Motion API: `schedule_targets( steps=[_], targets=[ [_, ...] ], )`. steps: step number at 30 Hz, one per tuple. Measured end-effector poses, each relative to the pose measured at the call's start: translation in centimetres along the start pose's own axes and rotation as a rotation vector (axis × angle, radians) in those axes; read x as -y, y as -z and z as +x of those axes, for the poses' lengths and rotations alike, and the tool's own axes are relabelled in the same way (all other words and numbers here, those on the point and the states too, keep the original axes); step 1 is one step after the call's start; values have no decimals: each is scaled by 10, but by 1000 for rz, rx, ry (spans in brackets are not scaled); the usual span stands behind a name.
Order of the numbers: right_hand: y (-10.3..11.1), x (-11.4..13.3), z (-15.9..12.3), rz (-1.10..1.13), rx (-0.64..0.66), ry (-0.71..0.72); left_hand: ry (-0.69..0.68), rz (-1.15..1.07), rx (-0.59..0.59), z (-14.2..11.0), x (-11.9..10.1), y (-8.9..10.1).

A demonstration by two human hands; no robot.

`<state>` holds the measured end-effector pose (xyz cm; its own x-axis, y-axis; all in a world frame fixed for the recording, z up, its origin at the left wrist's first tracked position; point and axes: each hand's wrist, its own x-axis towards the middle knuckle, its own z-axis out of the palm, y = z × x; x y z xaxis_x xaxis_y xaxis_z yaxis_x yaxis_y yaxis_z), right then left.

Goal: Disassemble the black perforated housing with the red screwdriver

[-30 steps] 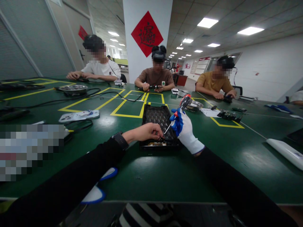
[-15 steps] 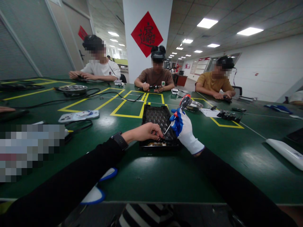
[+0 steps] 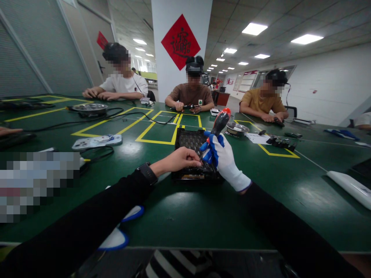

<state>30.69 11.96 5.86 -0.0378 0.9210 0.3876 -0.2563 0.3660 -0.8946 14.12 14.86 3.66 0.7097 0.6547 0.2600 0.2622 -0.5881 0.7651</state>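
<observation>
A black rectangular plastic case (image 3: 188, 136) lies on the green table in front of me, its inside patterned with small cells and a brownish strip at the near end. My right hand (image 3: 224, 156), in a white and blue glove, is closed around a screwdriver (image 3: 220, 122) with a black and red handle. The shaft slants down left over the case. My bare left hand (image 3: 183, 159), a dark watch on its wrist, is pinched close to the screwdriver's lower end. Whatever sits between those fingertips is too small to make out.
A phone (image 3: 97, 141) and cables lie left; a white and blue glove (image 3: 116, 237) is at the near edge. Rightward are a round metal dish (image 3: 237, 129), black clips (image 3: 282, 143) and a white device (image 3: 350, 189). Three people sit across the table (image 3: 185, 220).
The screwdriver has been drawn up and left, its handle now nearer and more upright. My left fingertips have risen slightly from the case, staying close to the shaft's lower end.
</observation>
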Motion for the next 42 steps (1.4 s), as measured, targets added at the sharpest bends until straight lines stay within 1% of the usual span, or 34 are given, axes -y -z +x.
schedule_targets(
  steps=[3,5,7,11,14,17,20,24,27,29,32,35,37,42],
  targets=[
    [3,-1,3,74,52,-46,8,14,-20,1,-3,-2],
    [6,-4,5,127,63,-81,12,13,-29,1,-4,-3],
    [8,-7,6,122,41,-96,13,16,-16,1,-4,-5],
    [7,-12,5,25,-6,-69,16,28,1,1,-2,-7],
    [7,-13,7,29,-28,-75,25,20,-6,1,-1,-7],
    [9,-12,9,117,20,-119,30,13,-20,1,0,-7],
    [10,-11,8,144,51,-113,28,25,-19,1,1,-8],
    [7,-11,5,32,-6,-70,13,58,-7,1,0,-7],
    [6,-13,6,20,-51,-56,5,53,-2,1,-3,-7],
    [7,-13,7,73,-32,-89,12,52,-6,1,-4,-6],
    [11,-12,9,154,31,-140,24,60,-15,0,-3,-6],
    [12,-11,8,147,51,-113,21,62,-19,1,-2,-6],
    [11,-11,7,109,32,-96,19,63,-22,1,-3,-6],
    [9,-14,5,5,-66,-68,11,64,-19,1,-6,-6]
  ],
)
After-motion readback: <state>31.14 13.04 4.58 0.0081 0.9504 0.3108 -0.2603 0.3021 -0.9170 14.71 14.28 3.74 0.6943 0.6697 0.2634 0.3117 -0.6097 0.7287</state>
